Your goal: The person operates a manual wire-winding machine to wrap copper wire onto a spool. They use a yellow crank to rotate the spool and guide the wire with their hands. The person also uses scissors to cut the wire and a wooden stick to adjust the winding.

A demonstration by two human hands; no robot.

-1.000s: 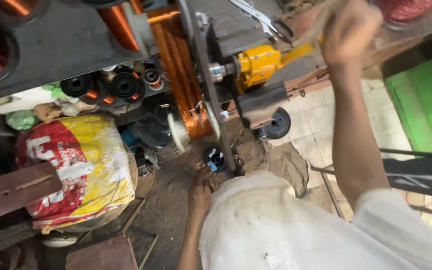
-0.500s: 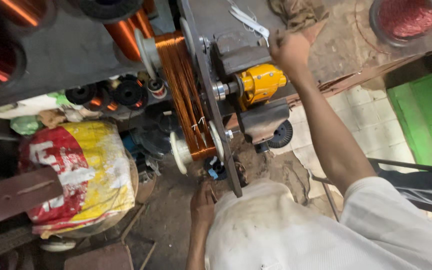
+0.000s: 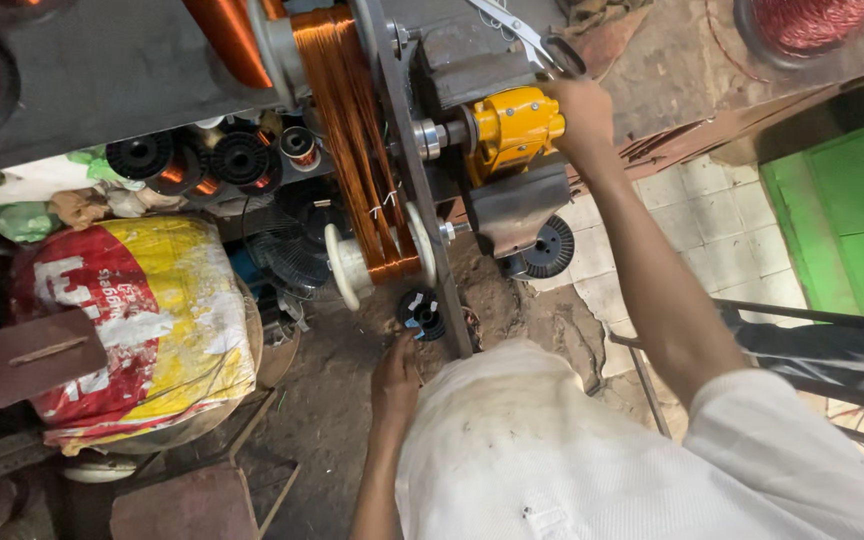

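A winding machine stands in front of me, with a band of copper wire (image 3: pixel 347 130) running down onto a white spool (image 3: pixel 382 262) beside a grey metal plate (image 3: pixel 412 170). My right hand (image 3: pixel 580 112) rests against the yellow motor housing (image 3: pixel 514 128), close to a pair of scissors (image 3: pixel 532 40) lying on the bench; whether it grips anything I cannot tell. My left hand (image 3: pixel 397 378) hangs low by my white shirt, fingertips near a small black spool (image 3: pixel 420 312) on the dirt floor.
A red, yellow and white sack (image 3: pixel 132 320) sits at the left. Black spools (image 3: pixel 192 158) are stacked under the bench, and a black reel (image 3: pixel 549 247) lies by the tiled floor. A red wire coil (image 3: pixel 807 22) is top right, a green panel (image 3: pixel 847 215) at right.
My right hand has come down from high up at the bench to the yellow motor. The view has tilted, and my left hand stays low near the black spool.
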